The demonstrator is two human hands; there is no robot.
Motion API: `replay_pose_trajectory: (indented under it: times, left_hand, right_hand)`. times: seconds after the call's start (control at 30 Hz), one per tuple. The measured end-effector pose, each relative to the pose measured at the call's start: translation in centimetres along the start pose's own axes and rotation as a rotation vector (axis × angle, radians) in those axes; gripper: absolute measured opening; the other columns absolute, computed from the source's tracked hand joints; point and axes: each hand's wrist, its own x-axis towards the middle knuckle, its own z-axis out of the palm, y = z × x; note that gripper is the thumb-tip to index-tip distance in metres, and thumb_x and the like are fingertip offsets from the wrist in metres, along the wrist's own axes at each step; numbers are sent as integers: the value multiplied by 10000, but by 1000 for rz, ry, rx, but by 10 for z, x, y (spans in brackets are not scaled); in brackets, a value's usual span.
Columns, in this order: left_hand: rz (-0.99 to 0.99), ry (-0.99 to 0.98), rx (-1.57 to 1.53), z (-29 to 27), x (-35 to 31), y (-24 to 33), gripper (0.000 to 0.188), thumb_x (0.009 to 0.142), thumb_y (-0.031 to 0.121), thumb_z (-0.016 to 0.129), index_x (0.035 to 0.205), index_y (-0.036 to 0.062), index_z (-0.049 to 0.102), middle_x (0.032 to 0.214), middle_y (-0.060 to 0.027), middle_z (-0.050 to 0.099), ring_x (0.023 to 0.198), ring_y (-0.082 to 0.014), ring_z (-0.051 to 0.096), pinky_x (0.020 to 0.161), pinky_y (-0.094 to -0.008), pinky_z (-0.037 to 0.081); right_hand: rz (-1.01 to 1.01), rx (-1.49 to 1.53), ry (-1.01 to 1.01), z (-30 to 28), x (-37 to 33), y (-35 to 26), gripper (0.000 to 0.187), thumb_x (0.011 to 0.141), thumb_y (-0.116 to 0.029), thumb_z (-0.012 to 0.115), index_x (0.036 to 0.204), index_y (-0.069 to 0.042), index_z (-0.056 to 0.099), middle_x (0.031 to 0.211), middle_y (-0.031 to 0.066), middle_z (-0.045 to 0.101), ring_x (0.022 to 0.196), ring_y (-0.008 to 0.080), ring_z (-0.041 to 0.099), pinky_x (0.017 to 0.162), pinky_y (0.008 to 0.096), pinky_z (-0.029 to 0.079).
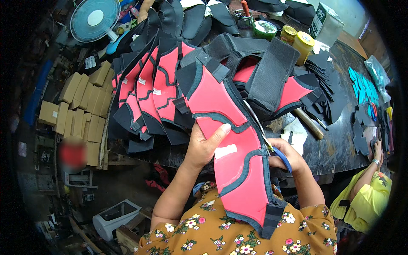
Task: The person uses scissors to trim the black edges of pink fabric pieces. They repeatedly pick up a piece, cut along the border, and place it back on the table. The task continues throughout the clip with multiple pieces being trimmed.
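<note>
A long red panel (250, 170) with black edging and dark strap ends hangs in front of me, a white label near its middle. My left hand (199, 146) grips its left edge, thumb on the red face and fingers behind. At the right edge, my right hand (293, 159) is closed on blue-handled scissors (282, 160). Their blades lie along the black edging, partly hidden. Beyond, several similar red and black panels (146, 91) stand in a row at the left. Another red and black piece with a broad dark flap (272, 72) rests to the right.
A hammer handle (309, 123) and a white scrap (294, 134) lie on the dark table (325, 157). Jars (304, 44) and a metal can (325, 25) stand at the back. Cardboard boxes (87, 95) and a fan (95, 19) are left; a person in yellow (369, 191) sits right.
</note>
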Motion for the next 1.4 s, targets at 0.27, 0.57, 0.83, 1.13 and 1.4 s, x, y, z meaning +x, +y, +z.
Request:
replay_pose_trajectory:
  times: [0.27, 0.57, 0.83, 1.13, 1.4]
  left_hand:
    - [-22, -70, 81, 7, -12, 1, 411, 846, 76, 686, 1215, 23, 511, 1125, -46, 578, 1055, -139, 540, 943, -308, 426]
    - [-74, 42, -341, -2, 28, 17, 356, 888, -20, 606, 1233, 14, 527, 1126, -77, 631, 971, -163, 636, 862, -325, 536]
    - [-65, 49, -379, 9, 32, 22, 347, 894, 3, 608, 1232, 33, 536, 1139, -73, 630, 993, -156, 629, 867, -328, 534]
    - [-96, 62, -518, 21, 32, 14, 303, 906, 31, 604, 1204, 53, 557, 1115, -60, 638, 977, -162, 636, 859, -335, 542]
    - [-72, 28, -493, 18, 37, 16, 300, 911, 32, 575, 1211, 44, 555, 1115, -78, 643, 968, -177, 645, 842, -336, 544]
  right_hand:
    - [-120, 74, -13, 2, 16, 6, 213, 831, -17, 637, 1042, 9, 623, 1022, 11, 643, 949, 76, 561, 858, 258, 462]
    - [-136, 103, -31, 12, 21, 14, 330, 856, -65, 606, 1173, 26, 587, 1094, 20, 633, 982, 85, 564, 880, 258, 459]
    - [-174, 147, -11, 12, 30, 7, 460, 827, -156, 707, 1229, 15, 563, 1182, 43, 618, 1066, 114, 546, 944, 298, 440]
    - [-253, 120, 163, 22, 35, 31, 376, 800, -70, 705, 1150, 13, 596, 1096, 49, 641, 921, 99, 580, 841, 294, 499]
    - [-195, 233, 200, 25, 42, 37, 330, 844, -47, 647, 1163, 12, 585, 1081, 35, 637, 901, 97, 585, 827, 278, 501]
